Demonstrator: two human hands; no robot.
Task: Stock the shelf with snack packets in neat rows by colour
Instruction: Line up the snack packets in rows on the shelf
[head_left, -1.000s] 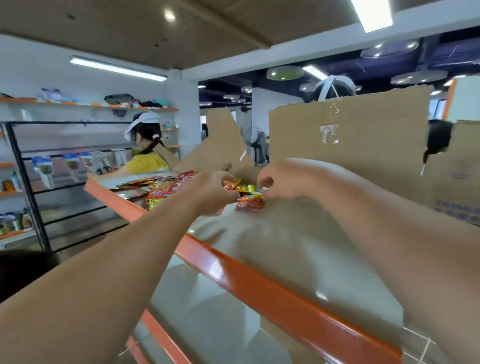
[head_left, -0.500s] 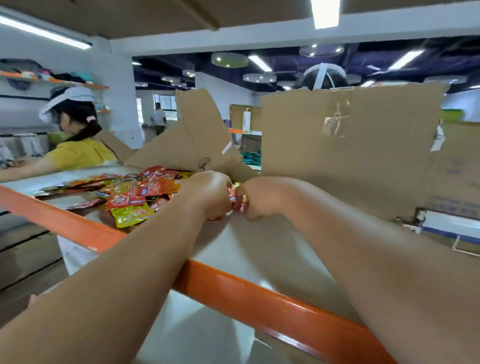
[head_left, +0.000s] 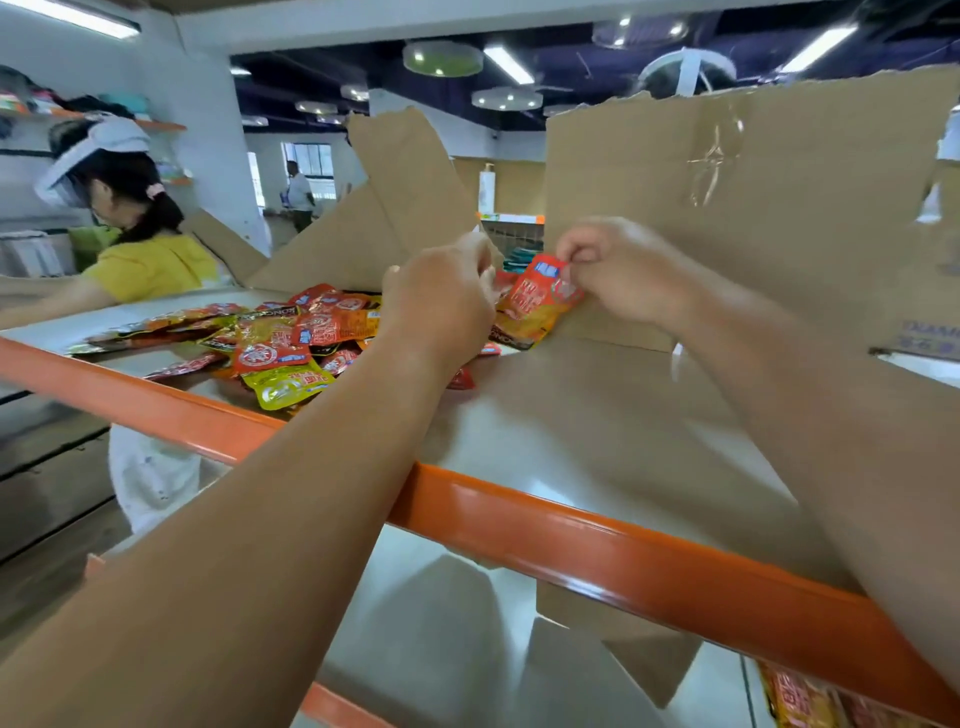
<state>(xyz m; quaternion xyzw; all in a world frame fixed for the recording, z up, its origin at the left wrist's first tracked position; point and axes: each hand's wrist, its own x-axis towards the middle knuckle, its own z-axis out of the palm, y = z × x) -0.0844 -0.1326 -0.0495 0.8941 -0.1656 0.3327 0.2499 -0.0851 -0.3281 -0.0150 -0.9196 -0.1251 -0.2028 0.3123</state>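
My right hand (head_left: 618, 270) pinches the top of a red and orange snack packet (head_left: 537, 293) and holds it upright against the cardboard flap. My left hand (head_left: 441, 301) is curled beside it; its fingertips are hidden, and whether they hold a packet I cannot tell. A loose pile of red, orange and yellow snack packets (head_left: 291, 338) lies on the grey top shelf (head_left: 597, 431) to the left of my hands. A yellow packet (head_left: 285, 384) sits at the front of the pile, near the orange shelf rail (head_left: 571, 535).
Tall cardboard box flaps (head_left: 753, 208) stand behind the shelf. A person in a yellow shirt (head_left: 145, 260) works at the left end of the shelf. A lower shelf (head_left: 441, 639) shows under the rail, with more packets (head_left: 810, 701) at bottom right.
My hands have risen and drawn apart. The right hand has lifted a red and orange packet upright off the shelf. The view has swung left, showing more of the pile.
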